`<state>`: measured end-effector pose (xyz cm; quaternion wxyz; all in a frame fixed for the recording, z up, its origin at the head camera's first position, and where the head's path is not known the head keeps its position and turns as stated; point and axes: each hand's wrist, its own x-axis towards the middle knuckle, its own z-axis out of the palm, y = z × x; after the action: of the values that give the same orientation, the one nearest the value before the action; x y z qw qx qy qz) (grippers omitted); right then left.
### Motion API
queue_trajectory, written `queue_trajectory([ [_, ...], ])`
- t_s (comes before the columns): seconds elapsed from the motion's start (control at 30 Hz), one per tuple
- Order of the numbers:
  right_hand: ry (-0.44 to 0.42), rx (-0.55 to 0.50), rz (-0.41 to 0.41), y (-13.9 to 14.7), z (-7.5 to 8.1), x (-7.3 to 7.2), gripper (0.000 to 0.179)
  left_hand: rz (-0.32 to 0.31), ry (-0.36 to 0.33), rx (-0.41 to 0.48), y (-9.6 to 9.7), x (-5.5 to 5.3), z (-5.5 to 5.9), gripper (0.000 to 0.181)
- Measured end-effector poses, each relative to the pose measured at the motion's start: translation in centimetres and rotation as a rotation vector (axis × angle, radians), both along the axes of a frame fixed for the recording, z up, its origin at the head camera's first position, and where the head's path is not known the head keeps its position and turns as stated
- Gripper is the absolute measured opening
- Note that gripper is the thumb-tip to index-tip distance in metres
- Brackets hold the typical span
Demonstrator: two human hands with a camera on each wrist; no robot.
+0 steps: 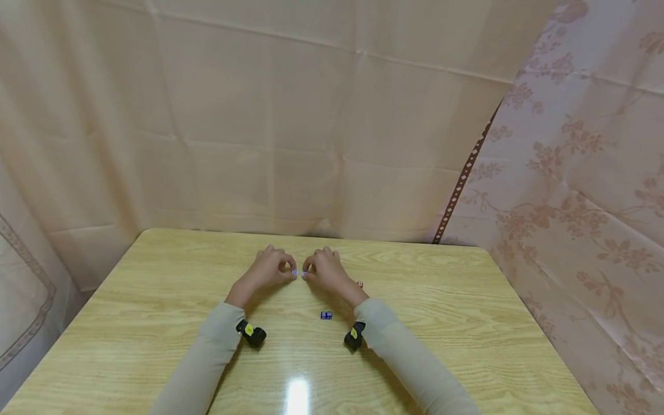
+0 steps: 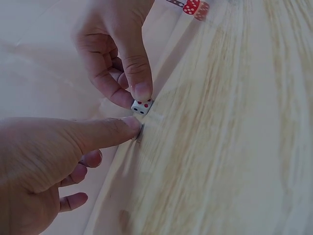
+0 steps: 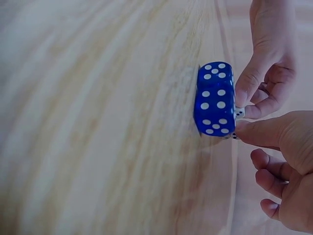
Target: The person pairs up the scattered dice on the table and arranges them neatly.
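My left hand pinches a small white die between thumb and fingers. Facing it, my right hand pinches another white die, and a small gap separates the two. In the left wrist view, the right hand's white die shows red and dark pips beneath the thumb tip; the left thumb mostly hides the other die. Two blue dice with white pips sit together on the table, nearer the body. In the right wrist view these blue dice partly cover the pinched white ones.
The wooden table ends at a beige curtain behind the hands. Something red with white pips, like a die, lies just beyond the right wrist. A patterned curtain hangs along the right side.
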<state>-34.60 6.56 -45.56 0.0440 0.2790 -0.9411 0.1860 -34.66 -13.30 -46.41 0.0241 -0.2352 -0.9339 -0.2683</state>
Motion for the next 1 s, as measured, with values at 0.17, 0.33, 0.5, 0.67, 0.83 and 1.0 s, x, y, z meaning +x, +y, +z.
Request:
queue_trajectory([
  [0.17, 0.016, -0.006, 0.0, -0.1, 0.0, 0.0, 0.009, -0.002, 0.025, -0.007, 0.0, 0.0, -0.2, 0.01],
  [0.33, 0.026, 0.0, -0.001, -0.2, -0.2, 0.0, 0.009, 0.008, 0.033, -0.012, 0.2, 0.0, -0.2, 0.01],
  [0.5, 0.032, -0.004, 0.002, -0.2, -0.2, -0.1, 0.008, -0.01, 0.057, 0.007, 0.4, 0.0, -0.4, 0.008],
  [0.67, 0.028, -0.019, 0.005, -0.2, -0.2, 0.0, 0.008, -0.021, 0.082, 0.006, 0.6, 0.0, -0.4, 0.01],
  [0.83, 0.024, -0.028, 0.007, -0.2, -0.2, 0.0, 0.008, -0.022, 0.09, -0.002, 0.7, 0.1, -0.3, 0.011],
  [1.0, 0.005, -0.035, 0.0, 0.0, -0.2, 0.1, 0.009, -0.027, 0.101, 0.001, 1.0, 0.2, -0.4, 0.009],
])
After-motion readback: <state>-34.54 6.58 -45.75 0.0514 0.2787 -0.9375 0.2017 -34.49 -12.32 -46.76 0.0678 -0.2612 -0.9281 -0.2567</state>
